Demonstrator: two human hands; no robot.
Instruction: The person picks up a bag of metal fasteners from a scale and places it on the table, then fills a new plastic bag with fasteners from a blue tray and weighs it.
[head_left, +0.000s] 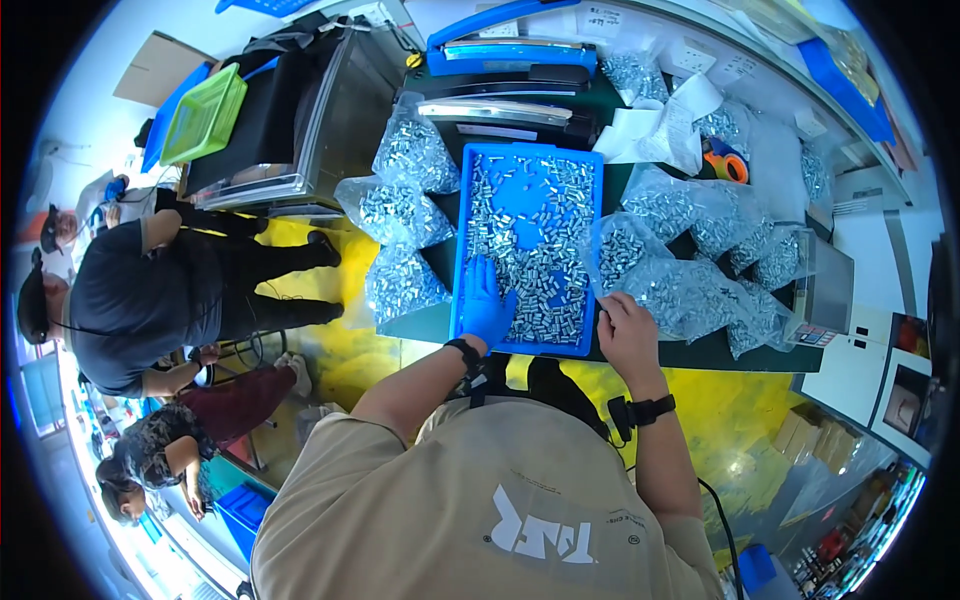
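Observation:
A shallow blue tray (535, 148) lies on the workbench, with many small shiny metal cylinders (545, 295) spread over its bottom. They are heaped more thickly in the near half, and bare blue shows farther back. My left hand (487, 308), in a blue glove, rests flat on the cylinders at the tray's near left, its fingers stretched forward. At the tray's right edge, my bare right hand (628, 328) has its fingers pinched on the near edge of a clear plastic bag (617, 252). The bag's mouth faces the tray, and similar cylinders lie inside it.
Filled clear bags (405, 215) stand left of the tray; more bags (690, 300) crowd the right. Behind are long bag sealers (512, 58), white paper (665, 125) and an orange tape roll (728, 165). Two people (150, 300) are at the left, near a metal cabinet (340, 110).

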